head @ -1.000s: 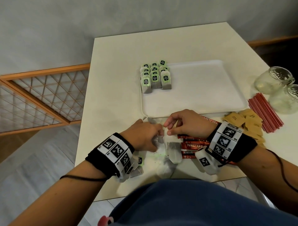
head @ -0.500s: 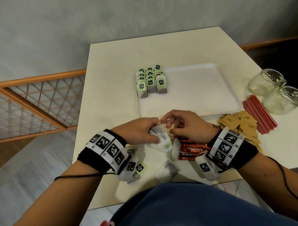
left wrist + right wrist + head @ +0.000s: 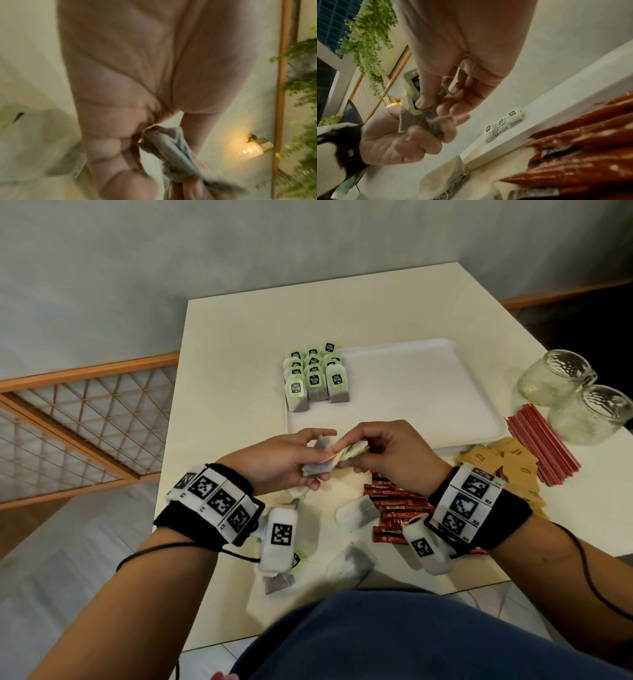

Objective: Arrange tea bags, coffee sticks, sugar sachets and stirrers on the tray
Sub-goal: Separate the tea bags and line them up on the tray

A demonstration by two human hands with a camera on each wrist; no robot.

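Both hands meet above the table just in front of the white tray (image 3: 411,405). My left hand (image 3: 291,460) grips a small bunch of tea bags (image 3: 322,463) (image 3: 173,155) (image 3: 418,121). My right hand (image 3: 383,453) pinches their green tags (image 3: 352,448) (image 3: 415,86) between thumb and fingers. Rows of tea bags (image 3: 313,378) (image 3: 503,124) stand on the tray's far left corner. Loose tea bags (image 3: 356,511) lie on the table near me. Red coffee sticks (image 3: 397,508) (image 3: 583,142) lie under my right wrist. Brown sugar sachets (image 3: 507,463) and red stirrers (image 3: 544,450) lie to the right.
Two glass jars (image 3: 579,398) stand at the table's right edge beside the stirrers. A wooden lattice railing (image 3: 78,419) runs left of the table. A wall stands close behind the table's far edge. My lap is against the near edge.
Both hands have risen off the table with the tea bags and moved toward the tray. The right hand now pinches the tags of the bunch that the left hand holds.
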